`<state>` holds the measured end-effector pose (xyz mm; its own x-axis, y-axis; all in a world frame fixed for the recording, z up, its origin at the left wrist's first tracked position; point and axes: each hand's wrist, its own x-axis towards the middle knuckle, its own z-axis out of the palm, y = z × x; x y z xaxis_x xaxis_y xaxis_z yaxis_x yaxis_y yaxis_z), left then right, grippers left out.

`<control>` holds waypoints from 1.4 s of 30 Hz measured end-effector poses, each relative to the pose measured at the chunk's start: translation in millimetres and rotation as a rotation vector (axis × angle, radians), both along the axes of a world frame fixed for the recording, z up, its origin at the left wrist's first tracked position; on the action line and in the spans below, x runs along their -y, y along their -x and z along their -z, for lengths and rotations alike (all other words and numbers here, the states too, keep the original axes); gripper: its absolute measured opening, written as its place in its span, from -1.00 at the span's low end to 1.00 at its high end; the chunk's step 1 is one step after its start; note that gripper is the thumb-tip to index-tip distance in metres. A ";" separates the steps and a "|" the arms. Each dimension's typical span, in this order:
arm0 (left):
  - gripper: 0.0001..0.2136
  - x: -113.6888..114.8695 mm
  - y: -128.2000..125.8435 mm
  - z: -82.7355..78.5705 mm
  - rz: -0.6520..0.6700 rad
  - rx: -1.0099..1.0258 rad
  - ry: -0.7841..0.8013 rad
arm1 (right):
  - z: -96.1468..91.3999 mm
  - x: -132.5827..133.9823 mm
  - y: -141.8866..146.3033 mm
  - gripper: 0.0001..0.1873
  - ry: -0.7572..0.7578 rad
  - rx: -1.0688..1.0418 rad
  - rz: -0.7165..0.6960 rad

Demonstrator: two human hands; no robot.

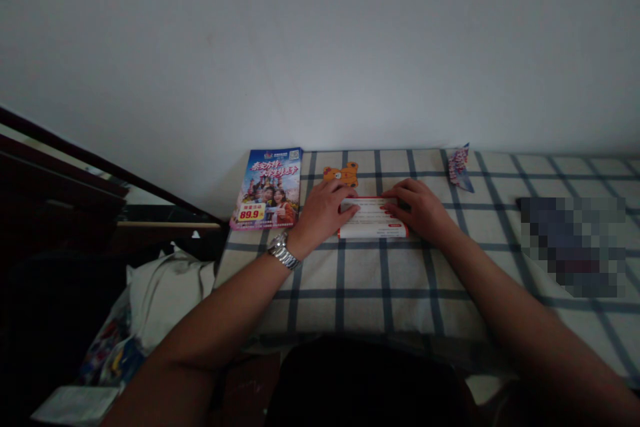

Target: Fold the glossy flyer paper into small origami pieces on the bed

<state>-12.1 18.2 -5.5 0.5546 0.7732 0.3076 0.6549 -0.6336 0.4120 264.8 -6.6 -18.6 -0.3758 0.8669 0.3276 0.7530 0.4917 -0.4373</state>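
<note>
A folded white paper with a red border (373, 223) lies on the checked tablecloth (385, 273). My left hand (323, 210) presses flat on its left end, fingers stretched out along the top edge. My right hand (420, 207) rests on its right end, fingers flat and pointing left. A metal watch (281, 251) is on my left wrist. Neither hand grips the paper; both lie on it.
A colourful flyer marked 89.9 (270, 188) lies at the table's left edge. An orange bear-shaped card (341, 174) sits behind the paper. A small folded paper figure (459, 167) stands at the back right. A blurred patch (573, 243) covers something at right. Cloth and bags (160, 293) lie below left.
</note>
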 end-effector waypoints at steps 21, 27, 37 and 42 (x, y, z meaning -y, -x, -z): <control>-0.65 0.3 1.8 2.3 -0.065 0.016 0.008 | -0.3 2.1 1.4 -0.80 -0.009 -0.010 0.026; -0.62 -1.4 4.9 -0.7 -0.053 0.055 0.046 | -2.3 1.7 2.1 -0.81 -0.013 0.002 0.027; -0.63 -3.3 6.8 1.7 -0.050 0.049 0.065 | -1.5 1.4 1.4 -0.81 -0.012 -0.009 0.023; -0.67 -2.2 6.5 1.6 -0.062 0.033 0.065 | -2.3 1.7 1.7 -0.81 -0.028 -0.010 0.024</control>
